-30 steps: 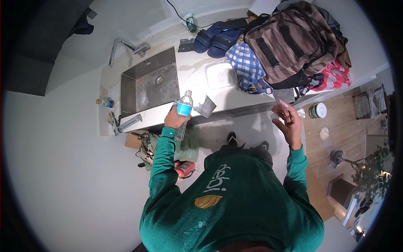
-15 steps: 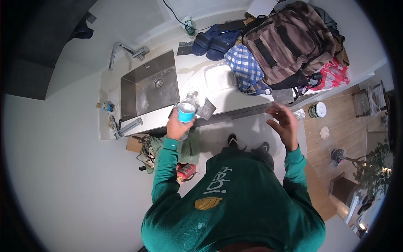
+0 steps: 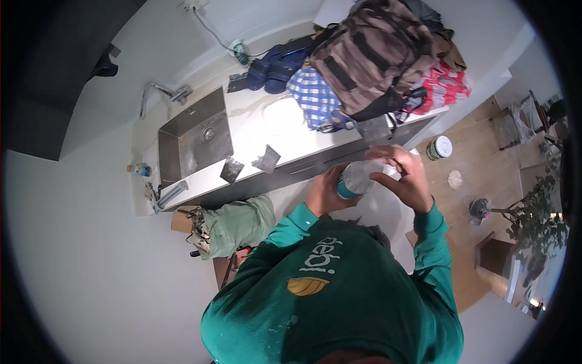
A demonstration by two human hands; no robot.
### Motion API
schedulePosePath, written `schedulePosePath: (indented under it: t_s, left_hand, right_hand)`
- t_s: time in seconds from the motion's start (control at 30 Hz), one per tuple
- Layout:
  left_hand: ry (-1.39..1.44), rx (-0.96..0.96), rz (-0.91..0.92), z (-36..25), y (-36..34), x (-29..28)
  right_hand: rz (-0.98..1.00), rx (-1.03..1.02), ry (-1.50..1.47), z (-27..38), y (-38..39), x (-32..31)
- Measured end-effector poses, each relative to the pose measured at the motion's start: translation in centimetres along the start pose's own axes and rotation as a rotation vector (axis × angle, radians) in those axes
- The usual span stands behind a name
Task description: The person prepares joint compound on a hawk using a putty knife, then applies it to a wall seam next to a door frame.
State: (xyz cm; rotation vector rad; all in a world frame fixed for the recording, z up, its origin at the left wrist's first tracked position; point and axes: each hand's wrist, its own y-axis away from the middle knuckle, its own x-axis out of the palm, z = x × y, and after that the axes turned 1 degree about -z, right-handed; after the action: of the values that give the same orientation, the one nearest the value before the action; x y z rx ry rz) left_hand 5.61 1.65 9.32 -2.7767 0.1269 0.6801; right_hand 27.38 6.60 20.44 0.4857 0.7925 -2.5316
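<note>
My left hand (image 3: 325, 191) is wrapped round a clear plastic bottle with a blue label (image 3: 357, 179), held tilted in front of my green sweatshirt. My right hand (image 3: 403, 176) is closed at the bottle's upper end, thumb against it and fingers curled over; the cap area is hard to make out. Beyond both hands is the white countertop (image 3: 247, 130), with two grey square pieces (image 3: 266, 158) at its front edge.
Steel sink (image 3: 195, 136) and tap (image 3: 176, 92) left; blue sandals (image 3: 276, 67), checked cloth (image 3: 312, 91), brown backpack (image 3: 370, 51) behind. Green sack (image 3: 236, 224) below the counter. Tub (image 3: 439, 147), plant (image 3: 527, 218) and frame-like furniture (image 3: 509, 124) on the right.
My left hand has brought the bottle right and away from the sink, and my right hand has closed onto its top. The counter has shifted up and left in view.
</note>
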Motion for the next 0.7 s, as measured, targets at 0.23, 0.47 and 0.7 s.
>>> schedulePosePath:
  t_s: [0.23, 0.47, 0.7]
  left_hand:
    - [0.045, 0.226, 0.145, -8.0, -2.5, 13.0]
    - [0.084, 0.377, 0.340, -14.6, -6.2, 27.0]
    - [0.149, 0.470, 0.601, -18.7, -11.5, 38.3]
  right_hand:
    - [-0.181, 0.291, 0.288, 1.1, 11.4, -11.6]
    - [-0.233, 0.242, 0.242, 1.9, 21.3, -24.6]
    - [-0.382, 0.610, 0.324, 1.3, 26.9, -34.1]
